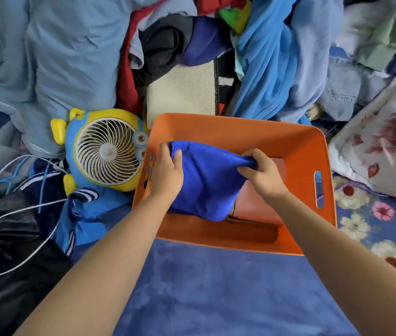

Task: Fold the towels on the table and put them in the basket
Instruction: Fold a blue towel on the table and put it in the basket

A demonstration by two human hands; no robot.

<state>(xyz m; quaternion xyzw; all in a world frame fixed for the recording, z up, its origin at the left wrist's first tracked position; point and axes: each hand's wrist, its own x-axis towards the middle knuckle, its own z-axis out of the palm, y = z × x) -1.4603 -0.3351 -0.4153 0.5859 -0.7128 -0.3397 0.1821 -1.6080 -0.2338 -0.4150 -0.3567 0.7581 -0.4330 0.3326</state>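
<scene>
Both hands hold a folded blue towel inside the orange basket. The left hand grips the towel's left far corner, with the thumb on top and the fingers curled behind the cloth. The right hand pinches the right far edge, where the cloth bunches between thumb and fingers. The two hands are apart, one at each side of the towel. The towel hangs down from them into the left part of the basket, and its lower end reaches near the basket's near wall. If it touches the bottom, I cannot tell.

The basket stands on a blue surface with flower print on the right. Just beside the basket on the left lies a small fan, yellow and blue, with a white grille. A white cord loops over dark cloth at the left. Behind the basket is a pile of clothes, mostly light blue. A flowered pillow lies at the right.
</scene>
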